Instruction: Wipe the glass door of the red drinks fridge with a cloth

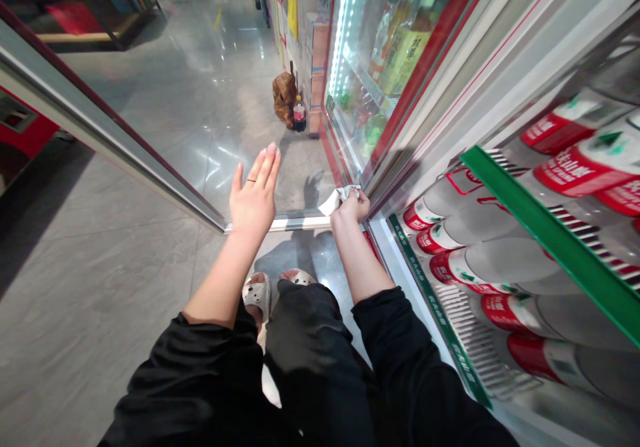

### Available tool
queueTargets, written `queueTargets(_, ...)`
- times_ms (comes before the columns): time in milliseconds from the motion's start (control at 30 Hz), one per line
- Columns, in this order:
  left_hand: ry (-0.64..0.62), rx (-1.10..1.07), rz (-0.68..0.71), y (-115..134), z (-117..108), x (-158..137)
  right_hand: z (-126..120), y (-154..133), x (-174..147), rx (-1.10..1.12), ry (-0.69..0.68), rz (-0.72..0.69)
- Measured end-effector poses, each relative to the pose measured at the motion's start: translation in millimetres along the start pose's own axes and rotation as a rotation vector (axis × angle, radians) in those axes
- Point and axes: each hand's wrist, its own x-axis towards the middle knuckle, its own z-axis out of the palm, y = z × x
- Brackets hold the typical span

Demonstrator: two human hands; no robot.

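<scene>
My right hand [354, 207] grips a crumpled white tissue [334, 201] low on the glass door [225, 167], near the corner by the hinge side. My left hand [254, 190] is flat with its fingers stretched out, in front of the same pane, and a thin dark ring circles one finger. Whether the left palm touches the glass I cannot tell. A pale metal frame [300, 223] runs along the door's bottom edge, just below both hands.
Right of me, an open cooler holds large water bottles [500, 253] with red labels on racks with a green shelf strip [545, 233]. Through the glass stand a cola bottle [299, 115], a brown lumpy object [285, 97] and stacked cartons [318, 67]. My spotted clogs [257, 293] are below.
</scene>
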Motion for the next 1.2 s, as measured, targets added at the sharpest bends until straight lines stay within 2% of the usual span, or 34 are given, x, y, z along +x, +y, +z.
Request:
queueTargets(233,-0.027,0.010,0.003,1.5,-3.3,0.8,-0.8,14.1,-22.8,-0.013,-0.140,-0.028)
queueTargets(400,-0.036,0.004,0.003,2.6,-5.7,1.4,-9.6,11.5,-11.8,-0.029,-0.107,-0.019)
queueTargets(533,-0.036,0.021,0.004,2.9,-5.2,1.6,-3.6,6.3,-11.3,-0.027,-0.071,-0.016)
queueTargets(800,-0.067,0.053,-0.007,1.0,-7.1,2.6,0.3,11.6,-39.6,-0.043,-0.200,-0.048)
queueTargets(1000,-0.139,0.088,0.148,-8.9,-31.7,1.1,3.6,6.7,-37.6,-0.071,-0.150,-0.085)
queueTargets(1100,-0.042,0.098,0.101,-15.9,-45.6,0.4,5.3,4.6,-40.4,-0.061,-0.143,-0.090)
queueTargets(1200,0.158,0.082,-0.092,-25.9,-50.7,6.3,4.3,1.9,-44.4,-0.046,-0.152,-0.089)
